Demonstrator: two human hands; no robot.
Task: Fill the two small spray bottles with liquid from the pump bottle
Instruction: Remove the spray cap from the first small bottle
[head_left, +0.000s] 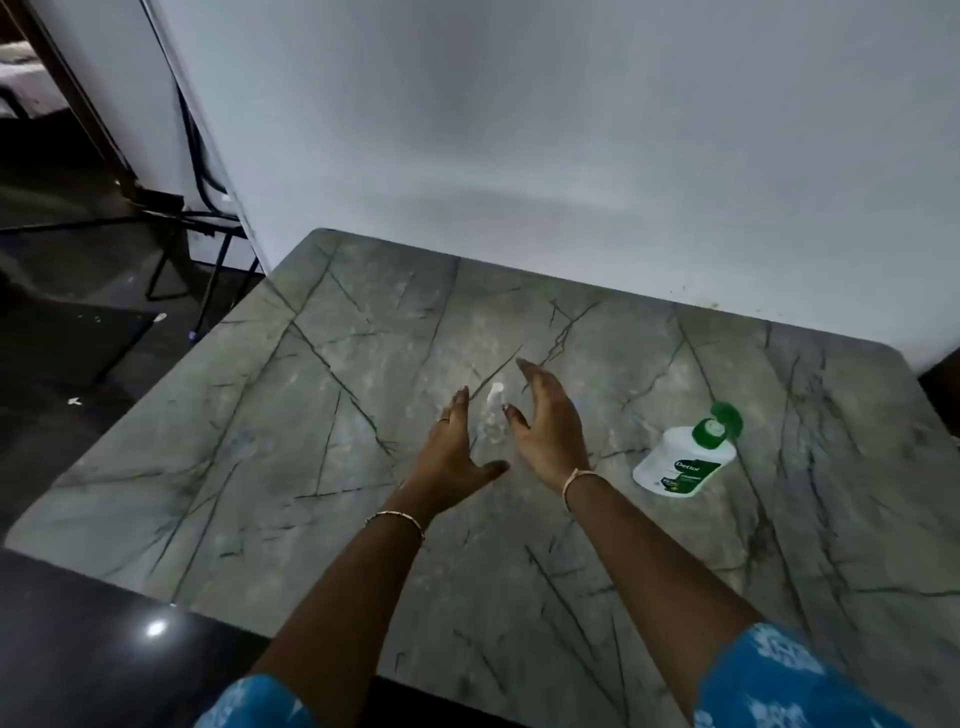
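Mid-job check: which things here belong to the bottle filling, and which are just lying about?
For the job: spray bottle, small and clear, between the open left hand and right hand; pump bottle, white with green top, on the table. A second spray bottle cannot be made out.
Lying about: black cables, stand legs, white scrap on the floor.
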